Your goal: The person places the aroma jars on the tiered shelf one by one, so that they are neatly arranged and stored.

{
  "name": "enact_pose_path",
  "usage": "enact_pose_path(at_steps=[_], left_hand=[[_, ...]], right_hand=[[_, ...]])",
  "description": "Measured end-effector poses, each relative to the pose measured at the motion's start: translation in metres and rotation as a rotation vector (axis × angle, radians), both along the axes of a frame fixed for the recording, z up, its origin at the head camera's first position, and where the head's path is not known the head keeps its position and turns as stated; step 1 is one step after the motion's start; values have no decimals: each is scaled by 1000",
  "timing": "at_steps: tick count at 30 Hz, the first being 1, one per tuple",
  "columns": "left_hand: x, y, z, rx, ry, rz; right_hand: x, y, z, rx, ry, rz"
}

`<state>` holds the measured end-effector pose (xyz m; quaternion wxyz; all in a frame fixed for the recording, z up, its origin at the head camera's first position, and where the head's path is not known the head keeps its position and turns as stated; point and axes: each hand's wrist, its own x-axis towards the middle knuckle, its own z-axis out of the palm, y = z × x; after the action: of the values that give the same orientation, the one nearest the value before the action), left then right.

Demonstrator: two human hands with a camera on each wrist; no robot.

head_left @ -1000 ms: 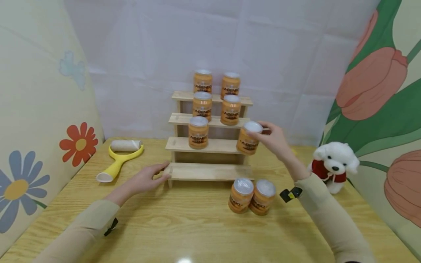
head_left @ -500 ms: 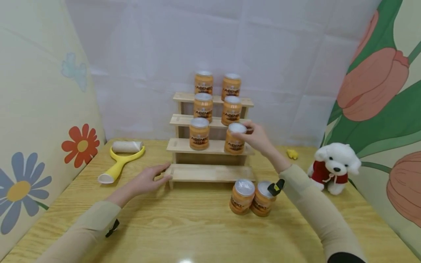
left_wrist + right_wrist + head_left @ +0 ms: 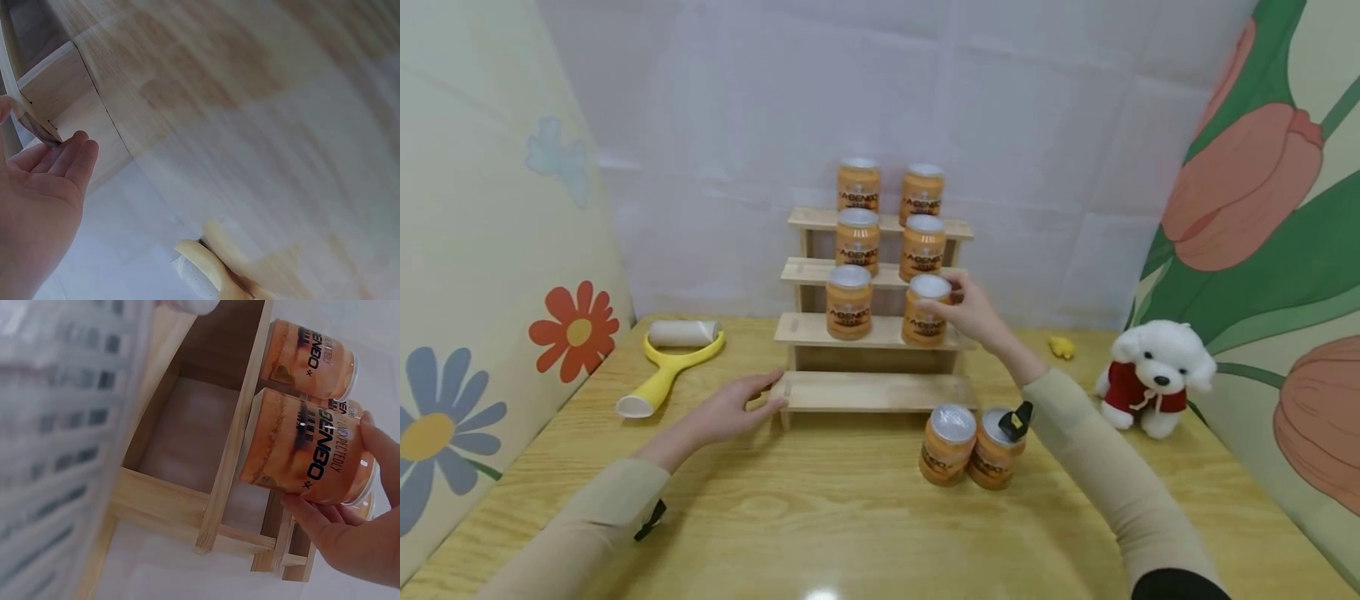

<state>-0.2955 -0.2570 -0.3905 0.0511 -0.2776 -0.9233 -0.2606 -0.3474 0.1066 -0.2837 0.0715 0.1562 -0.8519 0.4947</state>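
Observation:
My right hand (image 3: 973, 312) holds an orange can (image 3: 922, 321) with a silvery lid by its upper right side. The can stands upright at the right of the second step from the bottom of a wooden step rack (image 3: 880, 392). Left of it on that step is a matching can (image 3: 849, 304); the two higher steps carry two cans each. In the right wrist view, thumb and fingers lie around the held can (image 3: 306, 450). My left hand (image 3: 730, 410) holds the left end of the lowest step between thumb and fingers; the left wrist view shows its fingertips (image 3: 78, 153) against the board.
Two more cans (image 3: 948, 446) stand touching on the table before the rack's right end. A yellow-handled lint roller (image 3: 673, 367) lies at left. At right are a white plush dog (image 3: 1157, 375) and a small yellow object (image 3: 1062, 347). A white cloth hangs behind.
My right hand has moved the can leftward onto the second step from the bottom, beside the other can. The small yellow object has come into view behind my arm. My left hand keeps its place.

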Motion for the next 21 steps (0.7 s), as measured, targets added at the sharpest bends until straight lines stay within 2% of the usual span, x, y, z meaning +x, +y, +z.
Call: enact_pose_path(at_steps=[8, 21], left_hand=[[-2, 0, 0, -3, -26, 3], [-2, 0, -2, -2, -8, -7]], right_hand=[[-3, -1, 2, 27, -17, -12], [-7, -3, 7, 76, -42, -13]])
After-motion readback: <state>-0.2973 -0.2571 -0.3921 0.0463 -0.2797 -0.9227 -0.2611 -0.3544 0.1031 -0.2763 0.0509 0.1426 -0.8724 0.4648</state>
